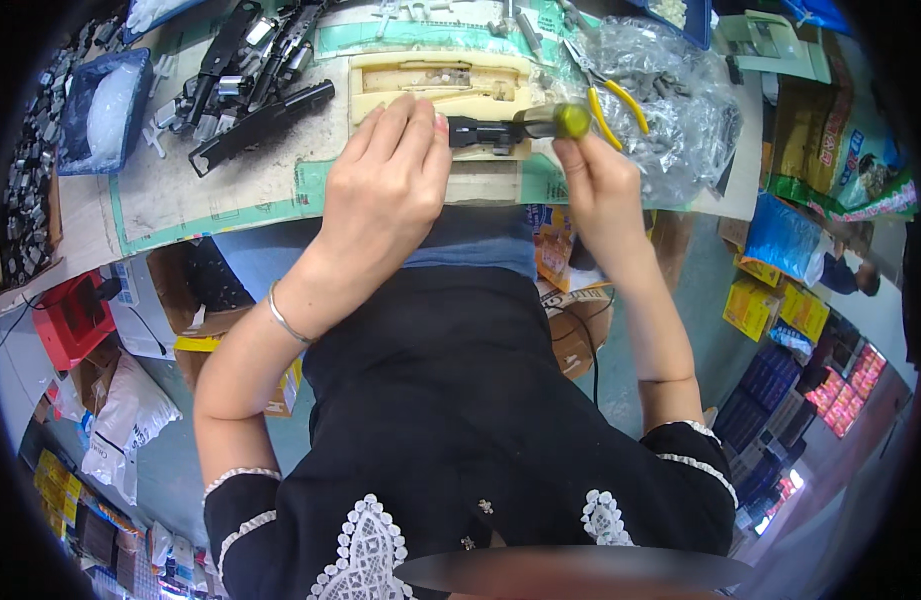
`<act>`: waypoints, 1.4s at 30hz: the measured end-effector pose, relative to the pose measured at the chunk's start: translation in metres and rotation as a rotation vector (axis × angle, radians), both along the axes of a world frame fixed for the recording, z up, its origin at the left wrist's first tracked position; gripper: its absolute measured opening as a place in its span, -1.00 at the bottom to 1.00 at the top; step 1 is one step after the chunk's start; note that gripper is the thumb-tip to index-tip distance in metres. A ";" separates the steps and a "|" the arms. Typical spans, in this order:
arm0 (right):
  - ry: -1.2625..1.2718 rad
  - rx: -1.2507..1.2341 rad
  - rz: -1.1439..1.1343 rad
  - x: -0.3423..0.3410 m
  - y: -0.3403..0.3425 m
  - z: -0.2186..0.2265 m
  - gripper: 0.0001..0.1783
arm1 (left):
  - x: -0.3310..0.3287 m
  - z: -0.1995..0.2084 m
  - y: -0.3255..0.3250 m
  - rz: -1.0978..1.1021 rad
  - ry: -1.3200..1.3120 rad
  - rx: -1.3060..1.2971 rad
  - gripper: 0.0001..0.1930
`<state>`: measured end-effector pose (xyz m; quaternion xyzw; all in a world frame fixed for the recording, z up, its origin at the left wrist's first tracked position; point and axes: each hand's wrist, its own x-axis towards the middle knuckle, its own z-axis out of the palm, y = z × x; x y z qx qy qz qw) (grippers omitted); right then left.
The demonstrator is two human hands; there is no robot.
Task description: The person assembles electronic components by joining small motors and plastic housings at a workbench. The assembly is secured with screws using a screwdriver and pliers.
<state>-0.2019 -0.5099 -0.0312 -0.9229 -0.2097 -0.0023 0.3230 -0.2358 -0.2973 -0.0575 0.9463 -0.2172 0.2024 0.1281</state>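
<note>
A cream-coloured block fixture (438, 62) with long recesses lies on the work table. Along its near side is a long black part (480, 132), its left end hidden under my left hand (395, 170). The fingers of that hand are bent together over the part and hold it down. My right hand (602, 175) is closed on a tool with a rounded yellow-green end (572, 121) and a grey metallic section. This section meets or overlaps the black part's right end; whether they touch, I cannot tell. Most of the tool's grip is hidden.
Yellow-handled pliers (620, 105) lie just right of the fixture, beside clear plastic bags (680, 125). Several black parts (265, 125) are piled to the left, near a blue tray (70, 125) holding a white bag. Small dark pieces (25, 190) line the far left.
</note>
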 end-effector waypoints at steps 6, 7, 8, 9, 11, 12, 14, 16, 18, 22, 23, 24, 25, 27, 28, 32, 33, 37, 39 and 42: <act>0.107 0.099 -0.063 0.008 0.024 0.040 -0.84 | -0.034 -0.002 -0.014 0.064 0.100 -0.166 -0.69; 0.006 0.156 0.005 0.007 0.033 0.042 -0.85 | -0.038 -0.012 -0.020 0.076 0.047 -0.145 -0.70; -0.096 0.214 0.072 0.005 0.040 0.042 -0.85 | -0.044 -0.016 -0.024 0.083 0.050 -0.145 -0.70; -0.203 0.135 0.266 0.012 0.043 0.030 -0.90 | -0.047 -0.017 -0.029 0.126 0.073 -0.094 -0.73; -0.062 -0.042 0.307 0.015 0.053 0.012 -0.86 | -0.050 -0.027 -0.034 0.186 0.079 -0.036 -0.85; -0.024 -0.144 0.307 0.018 0.056 0.013 -0.83 | -0.052 -0.026 -0.033 0.205 0.084 -0.034 -0.85; -0.041 -0.007 0.292 0.013 0.057 0.030 -0.79 | -0.054 -0.024 -0.034 0.224 0.157 -0.019 -0.93; -0.052 0.121 0.255 0.007 0.056 0.030 -0.74 | -0.056 -0.025 -0.037 0.229 0.150 0.017 -0.97; -0.107 -0.023 0.360 0.006 0.056 0.010 -0.74 | -0.059 -0.030 -0.041 0.245 0.138 -0.028 -0.97; -0.064 0.056 0.303 0.006 0.060 0.021 -0.76 | -0.060 -0.026 -0.043 0.272 0.159 0.036 -0.95; -0.050 0.089 0.319 0.004 0.061 0.029 -0.75 | -0.059 -0.028 -0.041 0.280 0.120 0.056 -0.94; -0.052 0.090 0.319 0.003 0.063 0.024 -0.75 | -0.060 -0.030 -0.042 0.281 0.118 0.056 -0.94; -0.060 -0.062 0.370 0.002 0.067 0.015 -0.76 | -0.061 -0.034 -0.043 0.275 0.128 0.035 -0.93; -0.086 -0.148 0.427 0.009 0.072 0.007 -0.78 | -0.060 -0.034 -0.043 0.281 0.151 0.018 -0.81; -0.092 -0.145 0.429 0.012 0.075 0.010 -0.78 | -0.060 -0.034 -0.042 0.284 0.145 0.021 -0.81; -0.089 0.069 0.343 0.019 0.087 0.015 -0.79 | -0.058 -0.037 -0.036 0.221 0.164 -0.054 -0.78; -0.087 -0.024 0.382 0.021 0.093 0.000 -0.79 | -0.057 -0.039 -0.035 0.196 0.134 -0.087 -0.80; -0.037 -0.037 0.375 0.031 0.088 0.005 -0.79 | -0.048 -0.035 -0.024 0.146 0.096 -0.209 -0.82; -0.003 -0.001 0.186 0.033 0.067 0.023 -0.80 | -0.043 -0.022 -0.017 0.088 0.242 -0.452 -0.77; 0.007 0.140 -0.217 0.049 0.011 0.028 -0.70 | -0.037 -0.005 -0.009 0.056 0.315 -0.719 -0.71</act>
